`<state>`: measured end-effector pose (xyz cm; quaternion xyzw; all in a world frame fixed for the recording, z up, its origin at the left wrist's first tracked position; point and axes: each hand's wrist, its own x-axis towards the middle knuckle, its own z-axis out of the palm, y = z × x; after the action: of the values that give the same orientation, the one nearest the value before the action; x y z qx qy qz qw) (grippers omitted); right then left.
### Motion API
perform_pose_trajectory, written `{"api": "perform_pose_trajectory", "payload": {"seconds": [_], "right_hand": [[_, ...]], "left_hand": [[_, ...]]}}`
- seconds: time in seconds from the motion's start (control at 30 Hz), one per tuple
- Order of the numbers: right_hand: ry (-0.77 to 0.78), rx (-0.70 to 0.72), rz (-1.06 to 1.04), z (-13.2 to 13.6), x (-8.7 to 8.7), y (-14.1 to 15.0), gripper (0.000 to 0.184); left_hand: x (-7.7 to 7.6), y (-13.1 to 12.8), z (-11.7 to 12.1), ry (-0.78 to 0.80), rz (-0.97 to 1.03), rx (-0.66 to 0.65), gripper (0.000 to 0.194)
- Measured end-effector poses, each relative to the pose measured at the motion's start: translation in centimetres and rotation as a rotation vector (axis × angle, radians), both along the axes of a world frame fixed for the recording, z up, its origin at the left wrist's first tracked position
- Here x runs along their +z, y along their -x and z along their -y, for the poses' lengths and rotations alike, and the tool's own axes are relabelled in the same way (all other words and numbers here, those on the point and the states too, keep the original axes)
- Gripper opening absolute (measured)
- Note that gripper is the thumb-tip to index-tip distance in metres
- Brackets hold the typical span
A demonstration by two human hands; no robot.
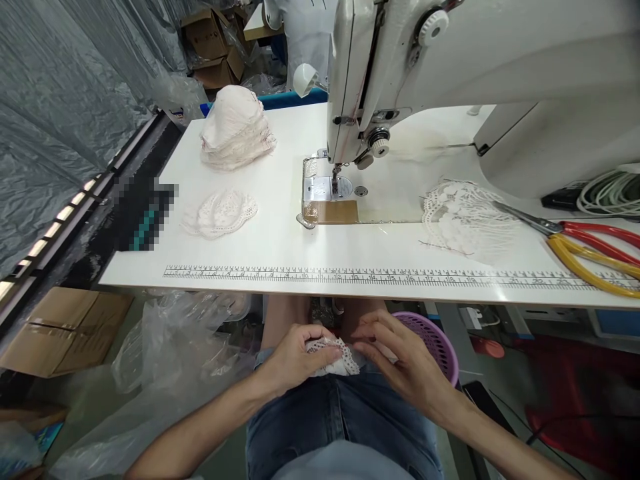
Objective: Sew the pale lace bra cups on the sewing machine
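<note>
I see a round purple plastic basket (434, 338) beside the right hand (395, 353), whose fingers bend loosely; I can't tell if they touch anything. The left hand (303, 357) pinches a crumpled white lace piece (345, 362), full of holes, over blue denim shorts (310, 420). Farther off, a big white sewing machine (355, 73) hides part of the white worktop (283, 250). Brown cardboard boxes (204, 39) sit beyond.

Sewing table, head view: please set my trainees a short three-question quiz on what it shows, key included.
1. True or false: the scissors lie to the right of the fabric stack.
2. Where is the held lace piece?
A) under the sewing needle
B) over the lap
C) inside a cardboard box
3. Fill in: the thumb lying across the held lace piece belongs to the ____.

Key:
1. True
2. B
3. left hand
</note>
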<state>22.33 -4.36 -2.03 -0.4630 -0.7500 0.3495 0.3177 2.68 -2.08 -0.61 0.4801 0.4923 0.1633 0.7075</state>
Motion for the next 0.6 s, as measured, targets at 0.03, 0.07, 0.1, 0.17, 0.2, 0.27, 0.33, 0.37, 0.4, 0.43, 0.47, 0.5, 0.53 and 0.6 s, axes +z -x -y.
{"api": "perform_pose_trajectory", "payload": {"seconds": [0.03, 0.07, 0.1, 0.17, 0.2, 0.27, 0.33, 0.37, 0.4, 0.43, 0.47, 0.5, 0.53, 0.6], "right_hand": [[-0.021, 0.021, 0.024, 0.03, 0.07, 0.12, 0.012], [-0.036, 0.037, 0.046, 0.05, 0.11, 0.26, 0.013], [-0.044, 0.049, 0.059, 0.05, 0.13, 0.40, 0.013], [-0.042, 0.069, 0.066, 0.00, 0.10, 0.58, 0.013], [-0.035, 0.072, 0.066, -0.03, 0.06, 0.60, 0.013], [-0.022, 0.066, 0.067, -0.09, -0.06, 0.47, 0.013], [-0.023, 0.042, 0.055, -0.09, -0.19, 0.22, 0.015], [-0.025, 0.031, 0.042, -0.07, -0.26, 0.09, 0.015], [-0.023, 0.028, 0.030, -0.03, -0.31, 0.01, 0.016], [-0.017, 0.031, 0.022, 0.01, -0.34, -0.03, 0.016], [-0.015, 0.039, 0.020, 0.06, -0.36, -0.01, 0.014], [-0.018, 0.048, 0.026, 0.12, -0.36, 0.07, 0.013], [-0.025, 0.057, 0.037, 0.17, -0.34, 0.20, 0.011], [-0.037, 0.072, 0.060, 0.23, -0.27, 0.49, 0.010]], "left_hand": [[0.06, -0.02, -0.04, -0.010, 0.000, -0.010, 0.027], [0.10, -0.05, -0.07, -0.022, 0.001, -0.018, 0.025], [0.11, -0.08, -0.10, -0.033, 0.002, -0.026, 0.024], [0.06, -0.13, -0.11, -0.050, 0.001, -0.030, 0.022], [0.01, -0.14, -0.10, -0.050, 0.000, -0.032, 0.022], [-0.11, -0.10, -0.06, -0.037, -0.003, -0.030, 0.023], [-0.24, -0.05, -0.02, -0.010, -0.010, -0.023, 0.025], [-0.28, -0.03, -0.02, 0.003, -0.013, -0.019, 0.027], [-0.32, -0.04, -0.02, 0.013, -0.015, -0.015, 0.028], [-0.34, -0.05, -0.02, 0.020, -0.018, -0.014, 0.029], [-0.34, -0.09, -0.02, 0.023, -0.019, -0.013, 0.029], [-0.34, -0.13, -0.01, 0.019, -0.017, -0.016, 0.030], [-0.32, -0.18, 0.00, 0.012, -0.014, -0.020, 0.030], [-0.27, -0.26, 0.05, -0.005, -0.008, -0.030, 0.029]]}}
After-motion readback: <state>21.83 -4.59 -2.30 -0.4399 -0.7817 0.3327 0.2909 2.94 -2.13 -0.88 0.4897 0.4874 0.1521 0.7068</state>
